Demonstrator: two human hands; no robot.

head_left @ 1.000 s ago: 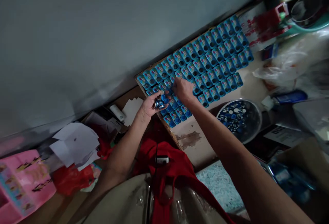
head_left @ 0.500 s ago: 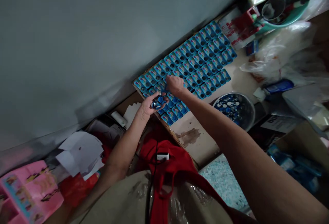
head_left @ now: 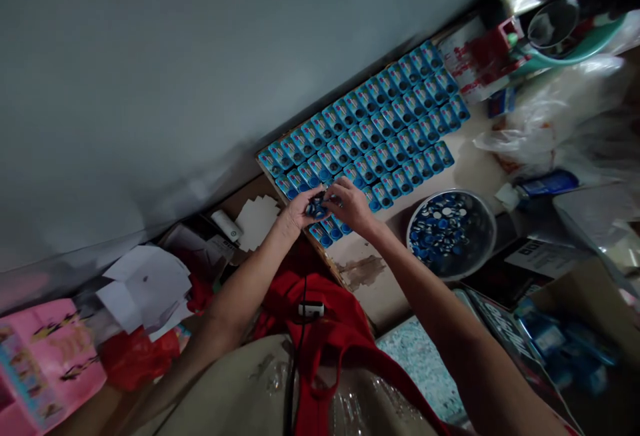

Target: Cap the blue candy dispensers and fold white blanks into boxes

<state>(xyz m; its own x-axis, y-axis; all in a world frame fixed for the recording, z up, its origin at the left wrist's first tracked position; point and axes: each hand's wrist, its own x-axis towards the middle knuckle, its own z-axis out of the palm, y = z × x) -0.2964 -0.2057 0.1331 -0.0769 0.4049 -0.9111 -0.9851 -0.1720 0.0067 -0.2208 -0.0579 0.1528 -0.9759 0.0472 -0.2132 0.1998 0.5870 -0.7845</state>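
Observation:
My left hand (head_left: 299,210) is cupped palm up at the near left corner of the table, holding several small round blue pieces (head_left: 317,208) with silvery rims. Over that palm, my right hand (head_left: 354,206) has its fingers bent in a pinch among the pieces; whether one is between the fingertips is hidden. Beneath and beyond both hands lie slanting rows of small blue trays (head_left: 373,131), each with a printed label and a round spot at its near end. Some spots close to my hands look bright blue, while many farther off look dark.
Right of my forearm, a clear round bowl (head_left: 492,239) holds many blue and silver pieces. Plastic bags (head_left: 575,99), a green basin (head_left: 575,56) and a red object (head_left: 487,53) crowd the far right. A wall (head_left: 150,89) borders the table; white paper (head_left: 145,289) lies left.
My right hand has come back from the rows of trays to the pieces in my left palm. My left fingers have curled in more, and the view has shifted slightly.

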